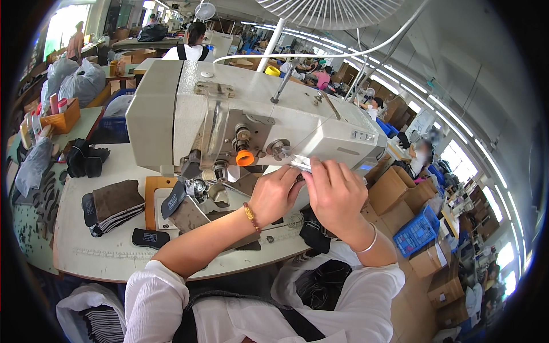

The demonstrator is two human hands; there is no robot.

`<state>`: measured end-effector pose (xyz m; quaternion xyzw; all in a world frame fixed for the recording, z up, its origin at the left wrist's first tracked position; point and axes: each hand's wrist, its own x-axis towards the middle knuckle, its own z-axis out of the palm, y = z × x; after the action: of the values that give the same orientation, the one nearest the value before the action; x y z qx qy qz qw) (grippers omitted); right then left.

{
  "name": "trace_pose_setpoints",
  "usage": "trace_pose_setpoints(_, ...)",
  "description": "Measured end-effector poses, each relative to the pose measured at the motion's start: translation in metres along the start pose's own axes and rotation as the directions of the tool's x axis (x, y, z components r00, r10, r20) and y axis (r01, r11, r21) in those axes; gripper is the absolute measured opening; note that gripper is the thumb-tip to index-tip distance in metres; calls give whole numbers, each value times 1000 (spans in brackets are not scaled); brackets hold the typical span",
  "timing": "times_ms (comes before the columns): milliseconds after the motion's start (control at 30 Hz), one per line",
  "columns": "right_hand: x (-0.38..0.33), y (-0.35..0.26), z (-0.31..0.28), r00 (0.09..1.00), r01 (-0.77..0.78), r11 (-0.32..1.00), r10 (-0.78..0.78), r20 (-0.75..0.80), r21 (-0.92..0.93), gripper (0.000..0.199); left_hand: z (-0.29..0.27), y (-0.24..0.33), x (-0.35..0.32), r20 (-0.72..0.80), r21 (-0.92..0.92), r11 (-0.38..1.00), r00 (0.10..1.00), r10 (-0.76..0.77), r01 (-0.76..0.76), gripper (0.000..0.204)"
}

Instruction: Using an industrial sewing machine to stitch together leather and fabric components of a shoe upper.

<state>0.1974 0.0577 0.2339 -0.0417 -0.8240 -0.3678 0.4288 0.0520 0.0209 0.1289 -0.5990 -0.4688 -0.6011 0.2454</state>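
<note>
My left hand (pixel 271 195) and my right hand (pixel 336 197) meet in front of the white sewing machine (pixel 151 108), just below its round tension dial (pixel 280 150). Both are closed, fingertips pinched close together. A small silvery-white piece (pixel 299 162) sticks up from the right fingers; its kind is unclear. What the left fingertips pinch is hidden. Under the machine head, a dark fabric piece with a black tab (pixel 173 200) lies by the needle area. Left of it rests a stack of brown fabric pieces (pixel 118 201), with a black labelled piece (pixel 150 238) nearer me.
Black fabric bundles (pixel 86 159) lie at the table's left; another black bundle (pixel 313 231) sits by its right front edge. An open bag of dark pieces (pixel 323 283) is near my lap. Cardboard boxes (pixel 392 188) and a blue crate (pixel 416 231) stand right. A fan (pixel 331 11) hangs overhead.
</note>
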Motion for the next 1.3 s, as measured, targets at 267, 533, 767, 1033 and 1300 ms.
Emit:
trace_pose_setpoints(267, 4, -6, 12, 999, 38, 997, -39, -15, -61, 22, -3, 2, -2, 46, -4, 1000, 999, 2, -2, 19)
trace_pose_setpoints(533, -24, -7, 7, 934, -328, 890, 255, 251, 316, 27, -28, 12, -51, 568, 10, 999, 822, -42, 44, 22)
trace_pose_setpoints(767, -119, -68, 69, 561, -600, -708, -42, 826, 372, 31, -74, 16, -70, 620, 192, 916, 767, 165, -352, 39)
trace_pose_setpoints(1033, -137, -122, 80, 639, -600, -223, 444, 628, 768, 11, -98, 19, -82, 579, 355, 889, 815, 32, -288, 45)
trace_pose_setpoints(1300, -136, -123, 58, 814, -446, 228, 505, 287, 865, 21, -73, 8, -98, 413, -257, 457, 524, -745, 852, 18)
